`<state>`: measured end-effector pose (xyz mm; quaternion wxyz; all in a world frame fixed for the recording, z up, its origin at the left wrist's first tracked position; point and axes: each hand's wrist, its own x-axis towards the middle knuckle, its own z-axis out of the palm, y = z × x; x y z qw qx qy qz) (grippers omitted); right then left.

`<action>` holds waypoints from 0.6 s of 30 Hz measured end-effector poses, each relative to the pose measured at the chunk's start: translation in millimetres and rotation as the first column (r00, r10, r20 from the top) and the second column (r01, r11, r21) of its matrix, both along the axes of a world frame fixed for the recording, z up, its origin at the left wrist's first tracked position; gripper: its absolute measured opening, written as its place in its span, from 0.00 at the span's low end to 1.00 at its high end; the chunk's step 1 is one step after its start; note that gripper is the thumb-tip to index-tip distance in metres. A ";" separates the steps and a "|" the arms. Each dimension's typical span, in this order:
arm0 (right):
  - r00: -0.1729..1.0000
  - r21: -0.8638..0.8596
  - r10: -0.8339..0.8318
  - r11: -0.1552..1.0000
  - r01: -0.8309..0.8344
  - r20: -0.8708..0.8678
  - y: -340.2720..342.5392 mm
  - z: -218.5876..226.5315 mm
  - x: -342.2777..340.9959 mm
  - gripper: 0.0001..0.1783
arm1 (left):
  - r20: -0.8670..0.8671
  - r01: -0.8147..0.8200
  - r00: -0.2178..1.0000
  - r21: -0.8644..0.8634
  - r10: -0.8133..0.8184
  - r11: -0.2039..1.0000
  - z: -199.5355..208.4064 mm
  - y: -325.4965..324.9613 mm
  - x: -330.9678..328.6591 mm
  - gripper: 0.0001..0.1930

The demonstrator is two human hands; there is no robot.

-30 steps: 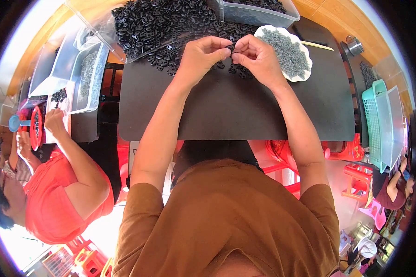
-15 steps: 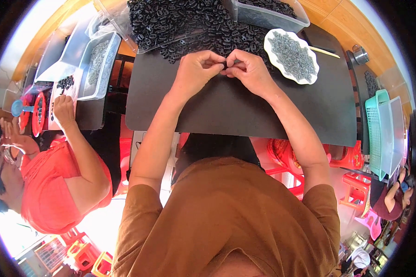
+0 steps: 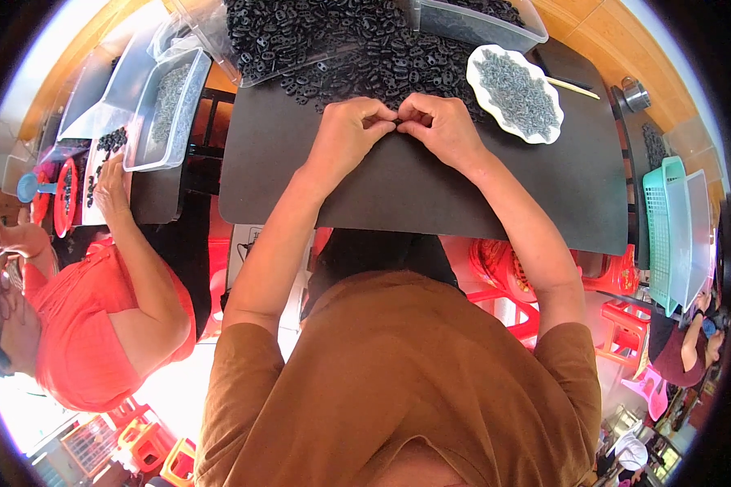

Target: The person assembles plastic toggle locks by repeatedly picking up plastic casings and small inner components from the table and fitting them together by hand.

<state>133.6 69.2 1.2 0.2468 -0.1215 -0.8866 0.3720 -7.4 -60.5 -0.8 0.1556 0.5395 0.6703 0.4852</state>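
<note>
black piece (image 3: 397, 122) | small, dark, outline mostly hidden | left fingers (image 3: 377, 107) and right fingers (image 3: 415, 105) pinching it

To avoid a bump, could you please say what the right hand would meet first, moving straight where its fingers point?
Likely the small dark piece, then the left hand just opposite; depth is unclear there.

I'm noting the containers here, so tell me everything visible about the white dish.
The white dish has a wavy, scalloped rim and looks smooth, perhaps plastic or ceramic. Small grey pieces cover most of its inside. It sits upright on the dark tabletop, to the right of the right hand, not touching it.
</note>
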 end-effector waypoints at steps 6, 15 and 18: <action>0.998 -0.026 0.043 0.999 -0.042 0.053 5.0 11.8 1.6 0.07 | -0.001 0.013 1.000 -0.001 -0.013 1.000 -2.2 -0.4 0.1 0.08; 0.998 -0.092 0.045 0.995 -0.041 0.051 5.9 6.5 -0.3 0.05 | 0.095 -0.020 0.995 -0.027 0.023 0.999 -1.9 1.0 2.0 0.09; 0.997 -0.111 0.061 0.992 -0.056 0.044 7.9 4.1 -0.5 0.05 | 0.110 -0.003 0.994 -0.059 0.009 0.998 -0.8 -0.2 -1.5 0.10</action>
